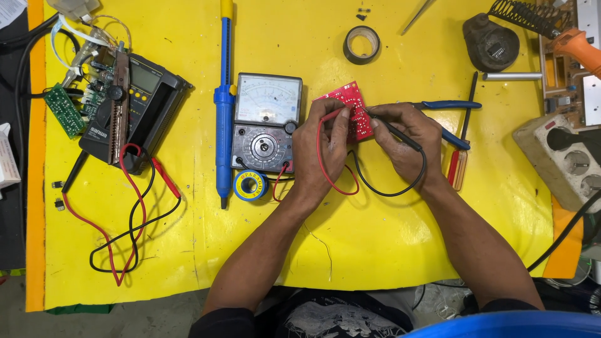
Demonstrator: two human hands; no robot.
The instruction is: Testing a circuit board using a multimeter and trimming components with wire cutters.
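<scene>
A small red circuit board (pixel 352 107) lies on the yellow work mat (pixel 375 238), just right of a grey analog meter (pixel 265 122). My left hand (pixel 320 149) pinches the red test probe against the board's left side; its red lead (pixel 325 170) loops down toward the meter. My right hand (pixel 405 138) holds the black test probe (pixel 394 133) like a pen, tip on the board's middle. The black lead (pixel 400 188) curves under both wrists.
A blue desoldering pump (pixel 223 106) and a solder spool (pixel 250 185) lie by the meter. A digital meter (pixel 134 106) with leads and green boards sits at left. Tape roll (pixel 361 44), blue-handled pliers (pixel 447 105), a soldering-iron stand (pixel 491 44) and a power strip (pixel 563 153) lie right.
</scene>
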